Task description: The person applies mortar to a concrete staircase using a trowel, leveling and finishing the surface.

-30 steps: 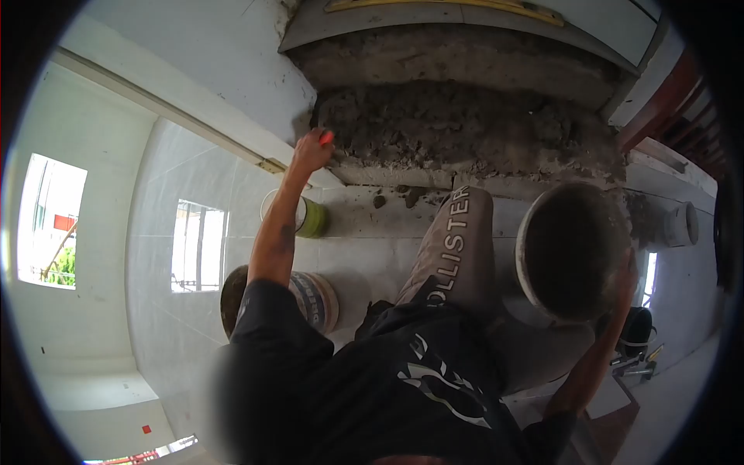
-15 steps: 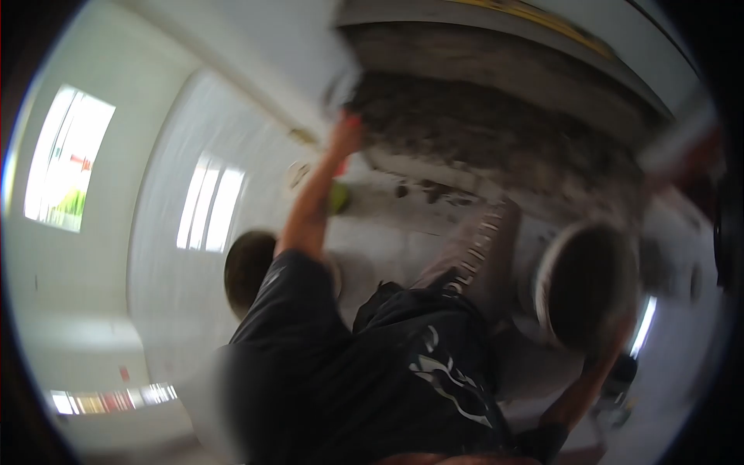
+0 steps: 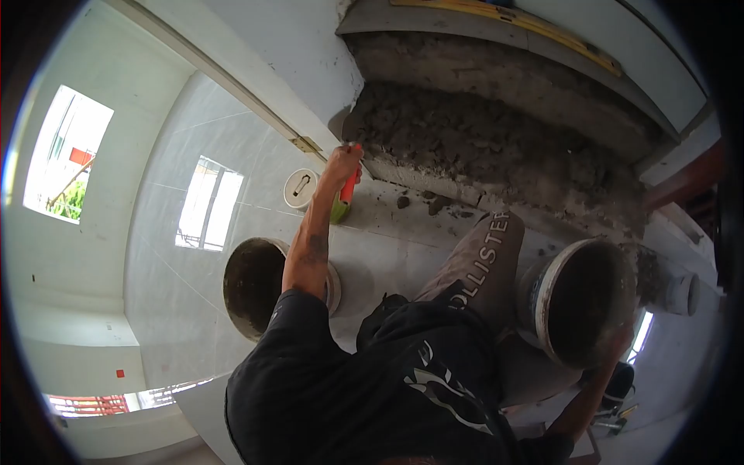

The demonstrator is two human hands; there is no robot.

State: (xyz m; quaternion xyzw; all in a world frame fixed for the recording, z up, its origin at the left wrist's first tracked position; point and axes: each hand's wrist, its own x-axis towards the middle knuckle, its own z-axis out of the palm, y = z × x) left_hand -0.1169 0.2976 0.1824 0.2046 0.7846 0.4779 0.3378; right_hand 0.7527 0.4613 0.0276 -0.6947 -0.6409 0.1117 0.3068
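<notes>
My left hand (image 3: 343, 167) is closed round the orange handle of a trowel (image 3: 350, 177), at the left end of the step. Dark wet mortar (image 3: 465, 128) lies rough over the step beside it. My right hand (image 3: 618, 341) is at the side of a large bucket (image 3: 544, 298), near its rim; its fingers are mostly hidden and dim. The bucket is tilted, and its inside looks dark.
Another bucket (image 3: 252, 287) stands left of my arm, near a white lid (image 3: 301, 189) and a green object (image 3: 339, 209). A yellow level (image 3: 511, 19) lies on the upper step. A small white bucket (image 3: 682, 294) is at the right.
My left hand has moved slightly down, and the trowel's orange handle now shows. My right hand stays by the bucket. The view has become sharper.
</notes>
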